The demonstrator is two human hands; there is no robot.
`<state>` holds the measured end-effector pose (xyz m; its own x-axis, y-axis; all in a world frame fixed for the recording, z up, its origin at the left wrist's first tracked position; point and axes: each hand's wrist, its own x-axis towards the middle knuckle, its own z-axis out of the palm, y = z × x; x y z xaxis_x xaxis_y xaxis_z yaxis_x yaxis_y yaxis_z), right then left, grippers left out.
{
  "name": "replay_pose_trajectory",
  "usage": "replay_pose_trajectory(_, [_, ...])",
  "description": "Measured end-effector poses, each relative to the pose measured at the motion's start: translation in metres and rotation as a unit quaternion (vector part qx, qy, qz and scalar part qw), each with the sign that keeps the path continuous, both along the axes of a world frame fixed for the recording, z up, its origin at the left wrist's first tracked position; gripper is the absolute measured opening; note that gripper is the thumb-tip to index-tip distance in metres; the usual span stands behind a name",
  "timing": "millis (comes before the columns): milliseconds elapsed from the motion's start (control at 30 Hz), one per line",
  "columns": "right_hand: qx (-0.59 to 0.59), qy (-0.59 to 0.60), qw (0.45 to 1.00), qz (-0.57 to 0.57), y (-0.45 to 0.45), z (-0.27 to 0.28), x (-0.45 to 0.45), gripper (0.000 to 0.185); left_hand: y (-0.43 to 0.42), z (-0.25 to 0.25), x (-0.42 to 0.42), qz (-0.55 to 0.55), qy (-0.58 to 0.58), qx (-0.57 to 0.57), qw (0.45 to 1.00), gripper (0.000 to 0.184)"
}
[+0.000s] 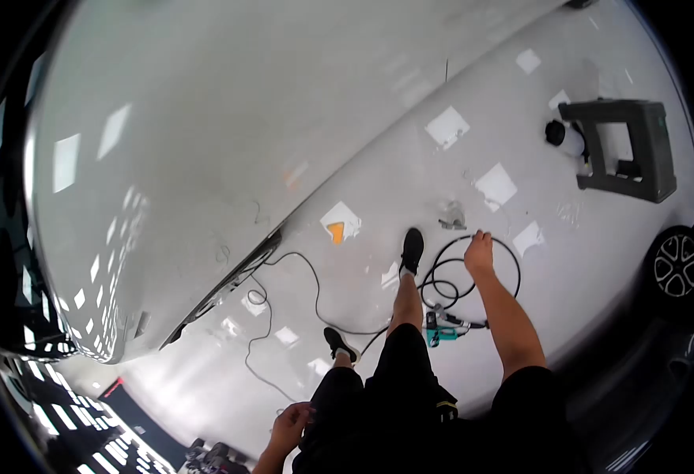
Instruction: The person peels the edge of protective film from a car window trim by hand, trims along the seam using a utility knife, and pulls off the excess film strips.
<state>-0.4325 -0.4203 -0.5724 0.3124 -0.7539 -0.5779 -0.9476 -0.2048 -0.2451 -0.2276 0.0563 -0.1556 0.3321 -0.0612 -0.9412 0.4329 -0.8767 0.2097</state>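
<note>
My right hand [480,253] reaches forward over the floor, its fingers pinched together. Whatever they hold, if anything, is too small to make out. Behind it in the view lies a coiled black hose [518,272]; I cannot tell whether the hand touches it. Below the coil, a teal-and-black power tool [442,330] rests on the floor by my leg. My left hand [290,426] hangs low beside my thigh with curled fingers, and its grip is partly hidden. A large glossy pale car body [205,142] fills the upper left.
A grey step stool [651,150] stands at the right, beside a dark-capped bottle [568,141]. An orange piece [336,231] and a crumpled clear-grey scrap [452,216] lie on the floor. A thin cable [270,316] trails near my feet. A dark car's wheel [675,265] is far right.
</note>
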Motion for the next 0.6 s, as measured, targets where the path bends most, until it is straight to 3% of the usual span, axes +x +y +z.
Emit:
replay_pose_trajectory(67, [-0.02,-0.035,0.998,0.05,0.017,0.049,-0.002,0.048,0.007,0.006,0.004,0.005,-0.005,-0.017,1.0,0.032])
replay_pose_trajectory(133, [0.094,0.1,0.989,0.056,0.015,0.16,0.028,0.043,0.041,0.002,0.003,0.043,-0.023,-0.082,0.995,0.032])
replay_pose_trajectory(267, [0.039,0.21,0.971,0.112,0.033,0.237,0.007,0.053,0.134,0.003,-0.003,0.137,-0.097,-0.124,0.978,0.029])
replay_pose_trajectory(300, [0.024,0.227,0.969,0.093,0.042,0.28,0.019,0.056,0.178,-0.015,-0.016,0.17,-0.118,-0.117,0.971,0.029])
replay_pose_trajectory(367, [-0.071,0.212,0.971,0.082,0.036,0.252,-0.014,0.049,0.258,-0.032,-0.039,0.221,-0.149,-0.097,0.959,0.03])
replay_pose_trajectory(400, [-0.109,0.199,0.969,0.096,0.044,0.276,-0.008,0.038,0.305,-0.045,-0.059,0.249,-0.158,-0.081,0.952,0.03])
replay_pose_trajectory(433, [-0.108,0.193,0.963,0.151,0.04,0.274,-0.012,0.031,0.364,-0.081,-0.089,0.246,-0.201,-0.065,0.946,0.032])
replay_pose_trajectory(467, [-0.109,0.186,0.955,0.205,0.035,0.27,-0.018,0.025,0.393,-0.072,-0.1,0.283,-0.195,-0.051,0.938,0.033])
replay_pose_trajectory(500, [-0.099,0.211,0.94,0.247,0.05,0.289,-0.002,0.023,0.445,-0.107,-0.126,0.29,-0.199,-0.032,0.936,0.035])
replay_pose_trajectory(567, [-0.047,0.326,0.871,0.365,0.102,0.309,0.031,0.023,0.512,-0.114,-0.151,0.248,-0.198,0.028,0.948,0.037])
replay_pose_trajectory(600, [-0.016,0.388,0.815,0.43,0.126,0.308,0.039,0.026,0.543,-0.117,-0.163,0.298,-0.217,0.025,0.929,0.036])
